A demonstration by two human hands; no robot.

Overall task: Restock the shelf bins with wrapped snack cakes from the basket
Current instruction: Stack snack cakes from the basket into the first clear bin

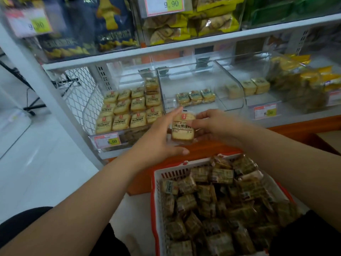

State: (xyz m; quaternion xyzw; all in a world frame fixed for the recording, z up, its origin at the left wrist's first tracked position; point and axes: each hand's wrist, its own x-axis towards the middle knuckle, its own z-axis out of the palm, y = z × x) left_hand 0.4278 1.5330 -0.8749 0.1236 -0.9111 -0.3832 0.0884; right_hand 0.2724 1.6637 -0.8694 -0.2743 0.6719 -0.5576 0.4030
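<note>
A wrapped snack cake (182, 129) with dark lettering is held upright between both hands, in front of the lower shelf. My left hand (162, 135) grips its left side, fingers up along the wrapper. My right hand (214, 126) pinches its right edge. Below, a white and red basket (156, 183) is piled with several dark wrapped cakes. The left clear bin (86, 124) holds tidy rows of the same pale cakes (129, 108). The middle clear bin (230, 85) holds three cakes (195, 97) at its back.
A third bin (256, 85) to the right has a few pale cakes, with yellow packets beyond (302, 82). Price tags (108, 141) hang on the bin fronts. The upper shelf (166, 50) carries bagged snacks. An orange ledge (212, 146) runs under the bins. White floor lies to the left.
</note>
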